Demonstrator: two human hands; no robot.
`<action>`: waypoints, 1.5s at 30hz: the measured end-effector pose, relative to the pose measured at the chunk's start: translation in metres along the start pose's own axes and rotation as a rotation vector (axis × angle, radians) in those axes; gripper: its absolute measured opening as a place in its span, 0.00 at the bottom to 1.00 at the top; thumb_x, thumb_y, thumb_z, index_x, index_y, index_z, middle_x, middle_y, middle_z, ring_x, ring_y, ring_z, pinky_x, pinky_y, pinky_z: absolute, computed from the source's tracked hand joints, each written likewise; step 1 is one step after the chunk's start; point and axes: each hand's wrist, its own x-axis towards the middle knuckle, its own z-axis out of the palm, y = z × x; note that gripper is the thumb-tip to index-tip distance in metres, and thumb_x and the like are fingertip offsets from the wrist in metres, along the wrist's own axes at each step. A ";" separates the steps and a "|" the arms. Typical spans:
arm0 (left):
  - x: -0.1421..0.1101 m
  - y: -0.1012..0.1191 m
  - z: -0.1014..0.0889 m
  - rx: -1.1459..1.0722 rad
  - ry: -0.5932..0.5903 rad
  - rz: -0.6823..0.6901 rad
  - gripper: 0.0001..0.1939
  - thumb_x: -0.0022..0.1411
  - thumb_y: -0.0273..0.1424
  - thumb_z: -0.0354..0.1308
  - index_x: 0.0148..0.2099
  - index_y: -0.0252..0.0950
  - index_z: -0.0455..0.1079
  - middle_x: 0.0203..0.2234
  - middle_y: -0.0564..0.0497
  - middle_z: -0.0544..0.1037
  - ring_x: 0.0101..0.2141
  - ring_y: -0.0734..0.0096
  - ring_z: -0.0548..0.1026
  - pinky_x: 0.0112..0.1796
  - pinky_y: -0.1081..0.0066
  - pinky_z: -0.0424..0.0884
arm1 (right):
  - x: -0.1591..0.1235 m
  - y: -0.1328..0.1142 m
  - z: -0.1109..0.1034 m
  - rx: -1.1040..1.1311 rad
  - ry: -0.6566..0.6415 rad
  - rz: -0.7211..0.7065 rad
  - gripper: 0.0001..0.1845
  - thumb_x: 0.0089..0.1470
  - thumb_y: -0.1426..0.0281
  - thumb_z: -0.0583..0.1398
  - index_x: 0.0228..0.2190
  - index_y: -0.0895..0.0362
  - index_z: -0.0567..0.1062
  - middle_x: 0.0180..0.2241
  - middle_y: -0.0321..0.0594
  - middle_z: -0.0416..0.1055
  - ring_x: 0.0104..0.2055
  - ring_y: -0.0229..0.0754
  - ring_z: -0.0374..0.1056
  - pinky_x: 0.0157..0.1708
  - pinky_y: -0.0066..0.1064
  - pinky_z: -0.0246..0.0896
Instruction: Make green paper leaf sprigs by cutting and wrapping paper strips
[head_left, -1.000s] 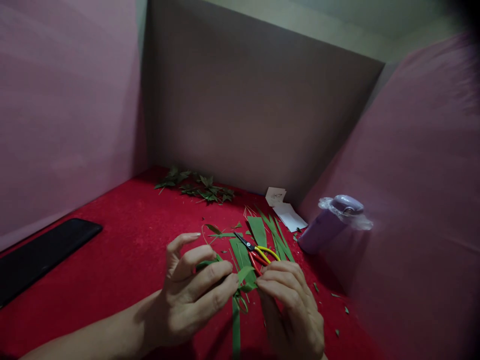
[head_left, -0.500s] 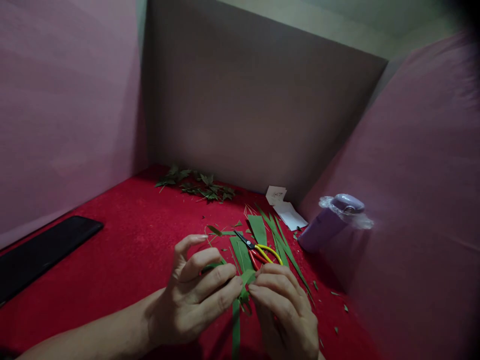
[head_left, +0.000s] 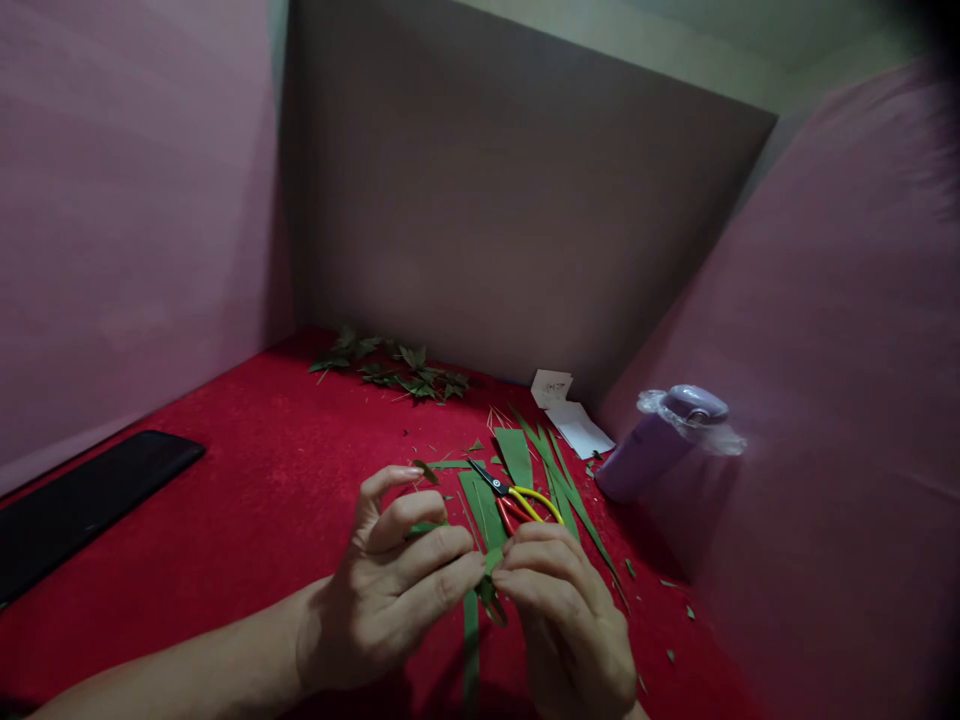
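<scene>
Both hands meet low in the middle over a red cloth. My left hand is closed, pinching a folded green leaf strip between thumb and fingers. My right hand pinches the same strip from the right, fingertips touching the left ones. The strip's long tail hangs down between my wrists. Just beyond the hands lie small scissors with red and yellow handles, resting on several flat green leaf strips.
A pile of small dark green leaf pieces lies at the back. A black flat object sits at the left. A purple bottle leans at the right, white paper scraps beside it. Pink and grey panels enclose the area.
My right hand has moved left and closed in on my left hand, so the fingertips now meet on the leaf strip. The view shifted slightly.
</scene>
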 end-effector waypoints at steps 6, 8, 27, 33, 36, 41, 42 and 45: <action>-0.002 0.000 0.003 -0.013 0.041 -0.038 0.13 0.63 0.23 0.47 0.37 0.35 0.73 0.28 0.52 0.79 0.35 0.66 0.67 0.48 0.52 0.55 | -0.004 0.001 -0.002 0.163 -0.060 0.138 0.18 0.51 0.84 0.54 0.40 0.55 0.72 0.31 0.41 0.68 0.33 0.42 0.66 0.31 0.36 0.64; -0.003 0.000 0.004 -0.010 0.034 -0.041 0.13 0.63 0.23 0.47 0.37 0.36 0.73 0.28 0.52 0.79 0.35 0.66 0.67 0.48 0.52 0.56 | -0.006 0.003 -0.002 0.246 -0.101 0.197 0.19 0.51 0.84 0.53 0.41 0.53 0.72 0.32 0.41 0.67 0.33 0.41 0.65 0.31 0.35 0.64; -0.003 0.000 -0.001 0.139 0.023 0.102 0.13 0.61 0.21 0.48 0.37 0.34 0.74 0.29 0.51 0.79 0.37 0.67 0.69 0.51 0.51 0.56 | -0.004 0.000 -0.011 0.488 -0.222 0.519 0.04 0.56 0.71 0.55 0.32 0.52 0.70 0.36 0.39 0.63 0.40 0.42 0.61 0.41 0.36 0.56; -0.002 0.000 -0.001 0.161 0.012 0.143 0.13 0.59 0.21 0.48 0.36 0.32 0.75 0.28 0.49 0.79 0.37 0.66 0.68 0.51 0.50 0.55 | -0.002 0.003 -0.007 0.553 -0.232 0.653 0.07 0.54 0.63 0.58 0.28 0.54 0.71 0.35 0.38 0.62 0.39 0.43 0.60 0.42 0.35 0.54; -0.003 0.000 0.000 0.158 0.002 0.133 0.13 0.59 0.20 0.48 0.37 0.31 0.74 0.28 0.49 0.79 0.37 0.65 0.69 0.50 0.49 0.56 | -0.002 0.004 -0.004 0.637 -0.195 0.716 0.06 0.52 0.66 0.60 0.27 0.54 0.70 0.34 0.38 0.61 0.38 0.41 0.59 0.40 0.33 0.55; -0.001 0.000 -0.001 0.143 -0.001 0.116 0.13 0.60 0.20 0.48 0.38 0.31 0.74 0.28 0.50 0.79 0.37 0.65 0.69 0.50 0.50 0.56 | -0.001 0.005 -0.004 0.776 -0.158 0.737 0.04 0.52 0.67 0.60 0.27 0.54 0.70 0.34 0.38 0.61 0.36 0.40 0.59 0.37 0.32 0.56; 0.000 -0.001 -0.001 0.137 0.003 0.106 0.13 0.61 0.21 0.48 0.38 0.32 0.74 0.28 0.50 0.79 0.36 0.66 0.69 0.50 0.51 0.56 | 0.000 0.005 -0.005 0.776 -0.164 0.727 0.04 0.51 0.67 0.60 0.27 0.54 0.70 0.34 0.39 0.61 0.37 0.41 0.60 0.37 0.32 0.56; 0.003 -0.002 -0.001 0.126 0.008 0.075 0.13 0.62 0.21 0.48 0.37 0.34 0.74 0.27 0.52 0.79 0.36 0.67 0.68 0.50 0.53 0.56 | 0.000 0.004 -0.007 0.739 -0.195 0.688 0.05 0.51 0.67 0.60 0.27 0.55 0.71 0.34 0.40 0.63 0.38 0.42 0.60 0.40 0.35 0.56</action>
